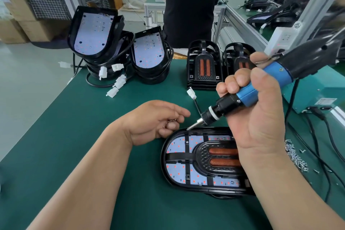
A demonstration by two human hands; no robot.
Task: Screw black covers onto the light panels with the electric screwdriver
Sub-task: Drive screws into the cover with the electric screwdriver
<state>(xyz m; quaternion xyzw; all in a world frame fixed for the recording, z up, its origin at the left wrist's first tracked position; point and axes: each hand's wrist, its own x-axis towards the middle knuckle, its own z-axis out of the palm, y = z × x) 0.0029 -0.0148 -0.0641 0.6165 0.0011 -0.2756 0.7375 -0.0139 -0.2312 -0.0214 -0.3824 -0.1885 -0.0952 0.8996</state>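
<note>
At the panel's (175, 147) far rim, the right hand (259, 117) grips the screwdriver (248, 93); the left hand (155, 121) curls round screws (169, 121). Fastening the cover (202, 152) looks underway; next needs a screw seated squarely.

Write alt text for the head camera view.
A right hand grips an electric screwdriver, bit angled down at the far rim of a light panel fitted with a black cover on a green mat. The left hand beside it holds small metal parts. More panels stand stacked behind.

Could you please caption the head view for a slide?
Right hand aims electric screwdriver at the black cover on a light panel; left hand holds metal pieces.
</note>
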